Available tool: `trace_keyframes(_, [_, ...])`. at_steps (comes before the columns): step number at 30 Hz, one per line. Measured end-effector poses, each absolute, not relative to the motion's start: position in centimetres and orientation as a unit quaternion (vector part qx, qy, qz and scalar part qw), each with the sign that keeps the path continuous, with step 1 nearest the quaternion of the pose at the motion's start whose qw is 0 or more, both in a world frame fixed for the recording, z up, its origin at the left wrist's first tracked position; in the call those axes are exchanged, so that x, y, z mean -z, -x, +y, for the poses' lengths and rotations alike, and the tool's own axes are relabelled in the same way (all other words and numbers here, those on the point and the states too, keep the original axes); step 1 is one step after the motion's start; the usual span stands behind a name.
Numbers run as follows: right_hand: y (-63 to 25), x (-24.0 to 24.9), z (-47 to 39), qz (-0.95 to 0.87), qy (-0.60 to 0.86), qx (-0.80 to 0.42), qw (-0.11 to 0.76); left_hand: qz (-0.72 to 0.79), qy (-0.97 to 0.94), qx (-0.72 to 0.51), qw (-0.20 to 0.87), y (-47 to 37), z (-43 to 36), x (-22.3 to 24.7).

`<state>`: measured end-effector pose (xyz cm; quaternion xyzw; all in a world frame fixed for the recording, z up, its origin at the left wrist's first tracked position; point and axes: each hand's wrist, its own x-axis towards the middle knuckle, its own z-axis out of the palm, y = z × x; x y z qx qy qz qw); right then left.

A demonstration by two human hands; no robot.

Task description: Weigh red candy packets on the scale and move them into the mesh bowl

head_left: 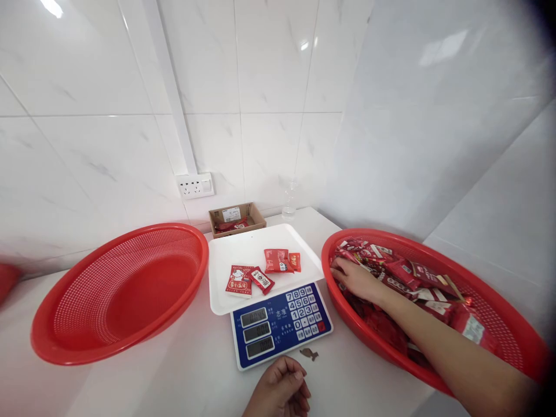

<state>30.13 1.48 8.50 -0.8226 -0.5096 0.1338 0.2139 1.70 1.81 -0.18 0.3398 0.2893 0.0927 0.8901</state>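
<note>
My right hand [357, 280] reaches into the red basket [428, 255] on the right, among many small red snack packets [402, 271]. Its fingertips are down among them, so I cannot see what they grip. In front of the digital scale [282, 327], my left hand [281, 387] is loosely curled with no item showing in it. Several packets lie on the scale's white tray [230, 249]: a square red one [238, 280], a small dark-red one [262, 280], a larger red one [276, 260] and a narrow orange-red one [295, 262].
A second red basket [72, 292] stands left of the scale, with no packets visible inside. Behind the tray are a cardboard box [216, 222] holding red packets and a clear plastic bottle [288, 200]. A brown scrap [309, 353] lies beside the scale. Tiled walls close off the back and right.
</note>
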Motion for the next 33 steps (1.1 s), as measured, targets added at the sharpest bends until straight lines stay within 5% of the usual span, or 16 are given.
trace_keyframes(6, [-30.8, -7.7, 1.9, -0.487, 0.816, -0.134, 0.28, 0.293, -0.341, -0.091, 0.889, -1.6, 1.8, -0.1])
trace_keyframes(10, [-31.5, -6.7, 2.1, -0.415, 0.795, -0.211, 0.389, 0.295, -0.341, -0.089, 0.888, -1.6, 1.7, -0.2])
trace_keyframes(18, [-30.1, -8.3, 1.8, -0.353, 0.743, -0.358, 0.443, 0.293, -0.342, -0.092, 0.888, -1.6, 1.8, -0.3])
trace_keyframes(33, [-29.5, -9.0, 2.1, -0.406, 0.785, -0.179, 0.432, 0.295, -0.345, -0.094, 0.886, -1.5, 1.7, -0.2])
